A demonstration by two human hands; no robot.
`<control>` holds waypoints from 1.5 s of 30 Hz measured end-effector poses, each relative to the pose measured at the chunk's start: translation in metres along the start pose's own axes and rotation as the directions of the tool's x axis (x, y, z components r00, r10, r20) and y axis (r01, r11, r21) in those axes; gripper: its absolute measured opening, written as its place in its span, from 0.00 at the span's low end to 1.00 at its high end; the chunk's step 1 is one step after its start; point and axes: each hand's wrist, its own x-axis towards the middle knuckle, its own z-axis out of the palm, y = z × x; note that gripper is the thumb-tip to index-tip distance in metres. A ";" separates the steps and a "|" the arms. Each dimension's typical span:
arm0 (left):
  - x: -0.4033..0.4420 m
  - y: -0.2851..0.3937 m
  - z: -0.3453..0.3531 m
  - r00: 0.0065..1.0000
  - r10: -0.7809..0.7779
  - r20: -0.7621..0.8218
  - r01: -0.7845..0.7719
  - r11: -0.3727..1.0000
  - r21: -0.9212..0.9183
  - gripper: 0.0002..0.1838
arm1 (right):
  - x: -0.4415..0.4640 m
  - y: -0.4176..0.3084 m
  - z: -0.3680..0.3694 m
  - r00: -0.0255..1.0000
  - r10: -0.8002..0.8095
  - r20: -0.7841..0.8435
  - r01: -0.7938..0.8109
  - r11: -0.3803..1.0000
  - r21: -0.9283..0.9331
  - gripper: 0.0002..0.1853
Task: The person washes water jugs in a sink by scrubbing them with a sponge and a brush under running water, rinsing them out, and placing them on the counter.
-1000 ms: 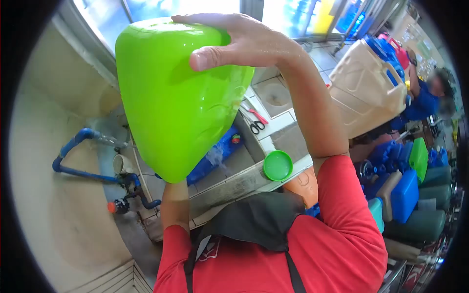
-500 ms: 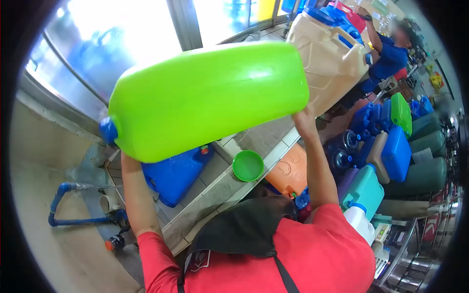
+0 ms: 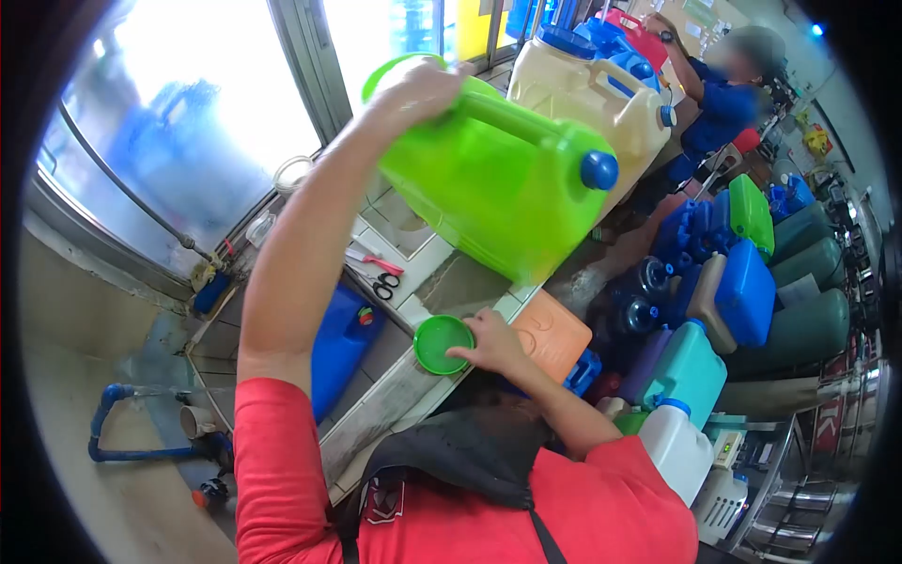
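Two bright windows (image 3: 188,122) span ten to twelve o'clock on my feed, and a tiled ledge (image 3: 376,406) runs diagonally from seven toward one. At one o'clock I see a beige jug (image 3: 583,99). The green jug (image 3: 479,197) is held tilted at twelve, its blue cap (image 3: 598,171) toward two; the left hand (image 3: 418,94) grasps it near its handle (image 3: 517,120). At eight lies a blue jug (image 3: 340,350). I can't make out any jug's contents. At six, the right hand (image 3: 493,345) laps its thumb over the rim of a green bowl (image 3: 440,344), pale green inside; whether those fingers have closed, I cannot tell.
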 end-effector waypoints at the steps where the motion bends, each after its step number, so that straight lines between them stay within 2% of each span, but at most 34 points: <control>1: 0.017 0.006 0.023 0.999 0.029 -0.037 -0.025 0.996 0.086 0.39 | 0.001 -0.012 -0.003 0.996 -0.081 0.025 0.083 0.992 -0.094 0.32; 3: 0.019 0.029 0.039 0.973 0.221 -0.072 -0.211 0.969 0.129 0.32 | 0.007 -0.024 -0.003 0.993 -0.093 0.068 0.102 0.985 -0.142 0.34; 4: 0.016 0.035 0.043 0.972 0.219 -0.083 -0.208 0.970 0.126 0.32 | 0.010 -0.027 -0.003 0.990 -0.098 0.105 0.116 0.977 -0.181 0.36; 6: 0.008 0.041 0.053 0.898 0.403 -0.174 -0.364 0.906 0.217 0.28 | 0.013 -0.029 -0.001 0.989 -0.085 0.119 0.102 0.984 -0.144 0.35; 7: 0.002 0.037 0.054 0.841 0.500 -0.207 -0.407 0.836 0.369 0.24 | 0.013 -0.032 0.001 0.991 -0.107 0.078 0.112 0.991 -0.072 0.33; 8: 0.004 0.027 0.057 0.840 0.501 -0.208 -0.407 0.835 0.369 0.24 | 0.014 -0.034 0.003 0.991 -0.126 0.035 0.126 0.992 0.002 0.31; 9: 0.007 0.014 0.063 0.740 0.605 -0.295 -0.506 0.789 0.349 0.24 | 0.015 -0.036 0.005 0.991 -0.127 0.035 0.127 0.992 0.002 0.31; 10: 0.005 0.005 0.059 0.620 0.685 -0.383 -0.595 0.729 0.340 0.24 | 0.017 -0.038 0.007 0.992 -0.046 0.114 0.024 0.982 0.186 0.29; 11: 0.001 -0.007 0.054 0.620 0.683 -0.387 -0.591 0.731 0.343 0.24 | 0.019 -0.040 0.008 0.978 0.017 0.206 -0.090 0.932 0.351 0.26; 12: -0.010 -0.016 0.046 0.626 0.669 -0.401 -0.565 0.744 0.358 0.24 | 0.025 -0.044 0.006 0.979 0.009 0.205 -0.082 0.935 0.346 0.26; 13: -0.021 -0.025 0.037 0.630 0.655 -0.418 -0.538 0.756 0.373 0.25 | 0.032 -0.050 0.000 0.985 -0.150 0.091 0.111 0.934 0.340 0.22; 14: -0.035 -0.035 0.025 0.636 0.612 -0.470 -0.536 0.788 0.303 0.23 | 0.040 -0.056 -0.008 0.951 -0.307 -0.018 0.297 0.902 0.313 0.19; 16: -0.063 -0.069 0.005 0.665 0.501 -0.555 -0.500 0.850 0.168 0.19 | 0.059 -0.095 -0.059 0.937 -0.314 -0.153 0.343 0.910 0.231 0.15; 18: -0.092 -0.113 -0.010 0.696 0.364 -0.619 -0.400 0.912 0.088 0.16 | 0.089 -0.126 -0.116 0.769 -0.478 -0.425 0.530 0.848 0.005 0.16; 19: -0.107 -0.137 -0.017 0.699 0.286 -0.655 -0.324 0.944 0.066 0.15 | 0.102 -0.139 -0.146 0.670 -0.537 -0.512 0.555 0.821 -0.136 0.17; 21: -0.136 -0.205 -0.019 0.737 0.132 -0.662 -0.073 0.990 0.117 0.15 | 0.131 -0.157 -0.197 0.458 -0.646 -0.611 0.485 0.758 -0.437 0.19; 23: -0.174 -0.262 -0.017 0.756 0.004 -0.655 0.057 0.996 0.073 0.15 | 0.161 -0.167 -0.236 0.404 -0.686 -0.605 0.269 0.721 -0.638 0.18; 24: -0.199 -0.293 -0.012 0.755 -0.028 -0.656 0.092 0.994 0.062 0.15 | 0.180 -0.171 -0.251 0.313 -0.739 -0.597 0.246 0.670 -0.700 0.16; 25: -0.222 -0.324 -0.008 0.766 -0.090 -0.636 0.169 0.984 0.064 0.15 | 0.202 -0.167 -0.260 0.312 -0.735 -0.602 0.206 0.670 -0.713 0.13; 27: -0.269 -0.376 0.000 0.764 -0.168 -0.623 0.261 0.963 0.061 0.15 | 0.236 -0.155 -0.269 0.572 -0.620 -0.537 0.065 0.687 -0.724 0.15; 28: -0.298 -0.398 0.006 0.751 -0.219 -0.622 0.324 0.944 0.058 0.15 | 0.241 -0.154 -0.270 0.575 -0.629 -0.524 0.088 0.684 -0.724 0.15; 30: -0.339 -0.437 0.019 0.719 -0.295 -0.629 0.413 0.910 0.045 0.15 | 0.254 -0.157 -0.269 0.798 -0.482 -0.361 0.067 0.667 -0.742 0.31; 31: -0.360 -0.457 0.026 0.711 -0.362 -0.603 0.467 0.884 0.018 0.16 | 0.262 -0.156 -0.271 0.840 -0.428 -0.334 0.056 0.681 -0.731 0.41; 32: -0.387 -0.473 0.032 0.693 -0.434 -0.576 0.528 0.849 -0.006 0.16 | 0.268 -0.157 -0.272 0.872 -0.371 -0.319 0.033 0.696 -0.718 0.40; 34: -0.419 -0.491 0.048 0.668 -0.445 -0.596 0.496 0.864 -0.089 0.16 | 0.279 -0.161 -0.277 0.921 -0.297 -0.252 0.021 0.683 -0.730 0.41; 35: -0.433 -0.501 0.054 0.665 -0.483 -0.569 0.519 0.847 -0.112 0.16 | 0.282 -0.160 -0.277 0.896 -0.358 -0.262 -0.012 0.571 -0.821 0.42; 36: -0.438 -0.481 0.053 0.617 -0.606 -0.502 0.629 0.763 -0.149 0.18 | 0.283 -0.166 -0.280 0.925 -0.302 -0.229 -0.028 0.548 -0.836 0.43; 38: -0.450 -0.493 0.072 0.562 -0.730 -0.387 0.716 0.665 -0.213 0.22 | 0.279 -0.166 -0.273 0.865 -0.414 -0.283 -0.111 0.392 -0.913 0.42; 39: -0.458 -0.518 0.099 0.498 -0.756 -0.425 0.763 0.615 -0.199 0.26 | 0.276 -0.167 -0.262 0.798 -0.487 -0.355 -0.134 0.431 -0.892 0.40; 40: -0.467 -0.554 0.120 0.474 -0.854 -0.215 0.811 0.518 -0.272 0.31 | 0.273 -0.167 -0.251 0.723 -0.544 -0.427 -0.155 0.474 -0.867 0.38; 41: -0.459 -0.521 0.117 0.309 -0.924 -0.225 0.893 0.363 -0.267 0.34 | 0.267 -0.171 -0.236 0.726 -0.550 -0.413 -0.127 0.484 -0.866 0.38; 42: -0.473 -0.563 0.165 0.228 -0.902 -0.366 0.877 0.354 -0.325 0.38 | 0.256 -0.182 -0.217 0.621 -0.651 -0.438 -0.066 0.513 -0.856 0.32; 43: -0.472 -0.549 0.155 0.203 -0.969 -0.138 0.888 0.241 -0.391 0.41 | 0.247 -0.194 -0.197 0.501 -0.731 -0.464 -0.005 0.533 -0.846 0.27; 45: -0.481 -0.582 0.199 0.042 -0.999 -0.029 0.925 0.050 -0.376 0.39 | 0.227 -0.206 -0.140 0.487 -0.779 -0.395 0.527 0.623 -0.578 0.18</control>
